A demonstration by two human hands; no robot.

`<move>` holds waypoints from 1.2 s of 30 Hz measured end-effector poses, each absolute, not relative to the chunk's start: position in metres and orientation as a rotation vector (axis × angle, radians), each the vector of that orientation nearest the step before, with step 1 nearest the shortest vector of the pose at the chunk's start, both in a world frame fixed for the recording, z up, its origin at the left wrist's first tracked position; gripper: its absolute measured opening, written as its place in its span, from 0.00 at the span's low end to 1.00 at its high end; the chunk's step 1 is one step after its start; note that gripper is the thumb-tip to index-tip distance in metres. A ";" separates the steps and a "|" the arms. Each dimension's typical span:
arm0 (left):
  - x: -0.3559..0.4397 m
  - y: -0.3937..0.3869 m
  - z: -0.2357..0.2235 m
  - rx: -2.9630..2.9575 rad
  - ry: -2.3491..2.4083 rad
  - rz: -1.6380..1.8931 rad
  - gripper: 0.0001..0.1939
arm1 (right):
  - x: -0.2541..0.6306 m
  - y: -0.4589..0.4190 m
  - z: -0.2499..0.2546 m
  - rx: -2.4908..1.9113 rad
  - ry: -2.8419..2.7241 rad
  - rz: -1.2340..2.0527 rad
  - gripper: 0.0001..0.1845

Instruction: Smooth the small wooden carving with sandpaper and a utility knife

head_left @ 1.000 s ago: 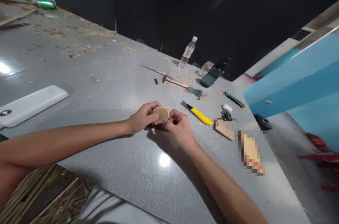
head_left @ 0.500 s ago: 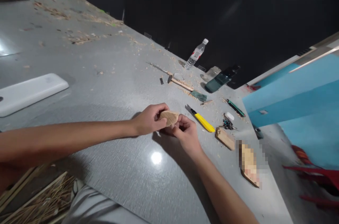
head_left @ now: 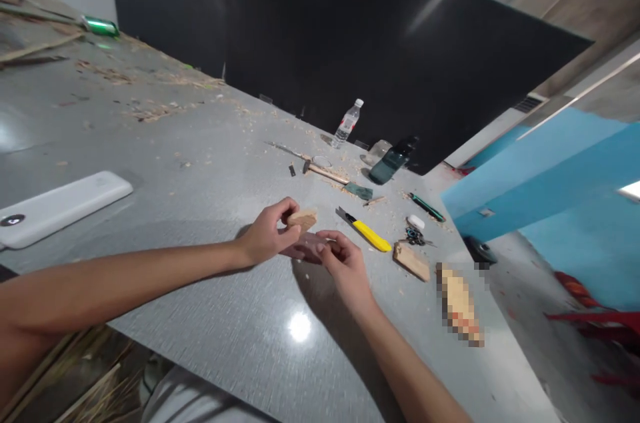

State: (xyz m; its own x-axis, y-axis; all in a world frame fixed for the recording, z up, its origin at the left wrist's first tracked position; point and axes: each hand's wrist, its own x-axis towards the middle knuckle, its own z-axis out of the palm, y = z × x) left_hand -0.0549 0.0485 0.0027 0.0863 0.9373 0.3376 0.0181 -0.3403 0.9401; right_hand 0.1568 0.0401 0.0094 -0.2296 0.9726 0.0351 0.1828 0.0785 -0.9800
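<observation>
My left hand is closed on a small carved piece of wood, gripping it between thumb and fingers above the table. Just below that piece, my right hand pinches a thin, flat, reddish-brown strip that looks like sandpaper. Part of the strip lies behind the fingers, and whether it touches the wood I cannot tell. Right of my hands, a yellow utility knife rests on the table with its blade out. Past it lie a rough wood block and a pixelated, leaf-shaped wooden piece.
On the grey table a hammer lies beyond my hands. Behind it are a water bottle and a dark bottle. Keys and a green-black pen-like tool are at right, a white power bank at left.
My right hand has come away from the wood and lowered slightly, bringing the reddish-brown strip into view. The left hand still holds the wood. The camera view has tilted upward.
</observation>
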 end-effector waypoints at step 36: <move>-0.053 0.018 0.016 0.924 0.852 1.152 0.17 | 0.178 0.004 0.022 -0.538 -0.465 1.906 0.34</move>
State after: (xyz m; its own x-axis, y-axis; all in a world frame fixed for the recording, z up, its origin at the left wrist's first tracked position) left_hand -0.0535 0.0178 0.0160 0.1991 0.9767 -0.0801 -0.3623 0.1493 0.9200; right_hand 0.1784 0.0037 0.0223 -0.3457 0.9257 -0.1538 -0.7508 -0.3711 -0.5464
